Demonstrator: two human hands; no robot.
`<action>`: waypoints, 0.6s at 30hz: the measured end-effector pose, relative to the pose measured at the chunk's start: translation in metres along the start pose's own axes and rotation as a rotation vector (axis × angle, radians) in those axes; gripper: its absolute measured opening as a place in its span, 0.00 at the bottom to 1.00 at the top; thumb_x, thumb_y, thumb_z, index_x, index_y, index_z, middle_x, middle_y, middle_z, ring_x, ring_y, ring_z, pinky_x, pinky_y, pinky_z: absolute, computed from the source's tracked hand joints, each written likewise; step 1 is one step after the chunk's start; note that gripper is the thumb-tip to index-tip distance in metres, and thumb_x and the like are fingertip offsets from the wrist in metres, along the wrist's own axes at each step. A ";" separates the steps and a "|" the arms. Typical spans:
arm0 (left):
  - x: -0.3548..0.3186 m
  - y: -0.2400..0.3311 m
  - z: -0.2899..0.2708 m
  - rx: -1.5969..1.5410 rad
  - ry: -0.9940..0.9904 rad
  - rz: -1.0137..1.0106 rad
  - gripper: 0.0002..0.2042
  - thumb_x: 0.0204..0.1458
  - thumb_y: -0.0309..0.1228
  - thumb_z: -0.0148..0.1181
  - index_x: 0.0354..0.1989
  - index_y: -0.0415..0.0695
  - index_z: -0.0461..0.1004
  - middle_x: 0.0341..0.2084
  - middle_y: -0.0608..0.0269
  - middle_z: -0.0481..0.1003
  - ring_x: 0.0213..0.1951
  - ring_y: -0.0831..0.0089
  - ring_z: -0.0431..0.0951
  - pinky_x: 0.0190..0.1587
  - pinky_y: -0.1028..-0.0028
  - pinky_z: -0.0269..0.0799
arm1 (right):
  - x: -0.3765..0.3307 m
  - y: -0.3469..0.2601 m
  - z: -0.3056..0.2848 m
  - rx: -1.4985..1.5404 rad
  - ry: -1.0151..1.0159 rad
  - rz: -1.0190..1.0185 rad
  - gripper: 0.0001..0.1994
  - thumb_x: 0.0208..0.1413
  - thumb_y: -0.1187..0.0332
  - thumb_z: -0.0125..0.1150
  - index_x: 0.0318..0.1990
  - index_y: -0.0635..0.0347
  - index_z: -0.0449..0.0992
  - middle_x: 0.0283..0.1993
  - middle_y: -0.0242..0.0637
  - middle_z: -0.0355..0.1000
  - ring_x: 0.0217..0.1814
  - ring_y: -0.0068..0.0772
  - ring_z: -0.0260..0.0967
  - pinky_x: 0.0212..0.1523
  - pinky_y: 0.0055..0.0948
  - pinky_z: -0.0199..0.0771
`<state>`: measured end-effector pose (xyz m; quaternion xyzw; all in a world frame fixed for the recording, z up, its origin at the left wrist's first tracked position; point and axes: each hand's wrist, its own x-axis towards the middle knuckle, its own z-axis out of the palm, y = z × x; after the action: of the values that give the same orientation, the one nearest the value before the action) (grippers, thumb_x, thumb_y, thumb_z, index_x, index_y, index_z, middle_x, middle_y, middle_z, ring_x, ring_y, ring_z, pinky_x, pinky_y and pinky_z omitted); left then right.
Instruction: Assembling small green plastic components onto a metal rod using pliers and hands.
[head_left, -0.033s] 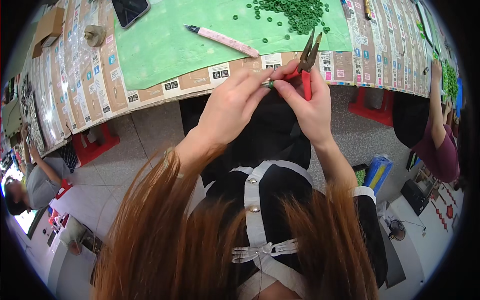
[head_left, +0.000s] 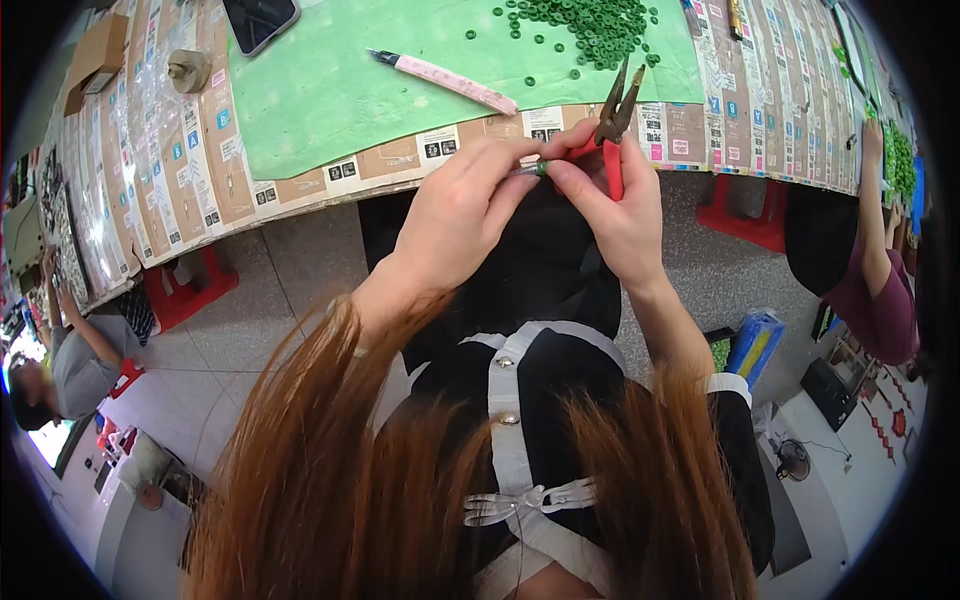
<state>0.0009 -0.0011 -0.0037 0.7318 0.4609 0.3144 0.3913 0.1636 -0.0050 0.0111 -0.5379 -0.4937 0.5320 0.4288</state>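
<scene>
Fingers: left hand [head_left: 455,215] and right hand [head_left: 620,215] pinch one small green ring [head_left: 541,168] between their fingertips, just off the worktop's [head_left: 300,185] near edge.
Pliers: red-handled pliers [head_left: 612,125] tucked in the right hand, tips pointing far.
Beyond: green mat [head_left: 350,80], pile of green rings [head_left: 590,25], pink pen [head_left: 450,75].
</scene>
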 end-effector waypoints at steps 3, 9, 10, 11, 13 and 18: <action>-0.002 0.002 -0.002 -0.036 0.072 -0.056 0.08 0.47 0.25 0.58 0.36 0.41 0.71 0.26 0.58 0.69 0.28 0.61 0.72 0.29 0.68 0.67 | 0.001 -0.002 -0.002 0.074 -0.041 0.030 0.09 0.50 0.76 0.59 0.38 0.65 0.68 0.33 0.31 0.70 0.34 0.19 0.66 0.37 0.20 0.67; -0.001 0.003 -0.004 0.115 0.099 0.111 0.07 0.45 0.24 0.59 0.33 0.41 0.71 0.25 0.60 0.70 0.28 0.62 0.73 0.28 0.70 0.67 | 0.001 -0.005 -0.008 -0.094 -0.097 0.034 0.09 0.49 0.74 0.60 0.37 0.64 0.68 0.32 0.31 0.69 0.33 0.19 0.65 0.35 0.20 0.67; -0.001 0.000 -0.004 0.016 0.084 0.088 0.07 0.45 0.24 0.59 0.34 0.42 0.72 0.25 0.60 0.71 0.28 0.63 0.73 0.29 0.71 0.68 | 0.001 -0.007 -0.009 -0.004 -0.123 0.114 0.09 0.49 0.75 0.60 0.37 0.64 0.68 0.32 0.32 0.69 0.32 0.21 0.66 0.34 0.21 0.68; -0.002 -0.001 -0.004 -0.083 0.069 0.065 0.09 0.44 0.24 0.60 0.35 0.42 0.73 0.24 0.61 0.71 0.27 0.64 0.73 0.29 0.72 0.68 | 0.002 -0.009 -0.010 0.087 -0.149 0.192 0.09 0.49 0.75 0.60 0.38 0.63 0.68 0.31 0.33 0.69 0.32 0.22 0.66 0.33 0.22 0.68; -0.005 -0.002 -0.002 -0.187 0.069 0.024 0.09 0.46 0.23 0.59 0.37 0.41 0.73 0.24 0.62 0.73 0.27 0.67 0.74 0.29 0.73 0.68 | 0.003 -0.004 -0.010 0.337 -0.168 0.288 0.09 0.49 0.76 0.59 0.38 0.63 0.67 0.32 0.35 0.69 0.33 0.25 0.67 0.34 0.24 0.69; -0.009 0.007 -0.007 -0.926 0.023 -0.427 0.09 0.51 0.25 0.57 0.39 0.38 0.73 0.26 0.65 0.74 0.27 0.79 0.71 0.29 0.78 0.67 | 0.005 0.016 -0.014 1.175 -0.321 0.555 0.08 0.51 0.76 0.54 0.40 0.59 0.66 0.36 0.40 0.68 0.40 0.35 0.67 0.43 0.37 0.68</action>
<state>-0.0055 -0.0094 0.0055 0.3675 0.4166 0.4069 0.7252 0.1786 -0.0018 -0.0040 -0.2361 -0.0227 0.8764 0.4191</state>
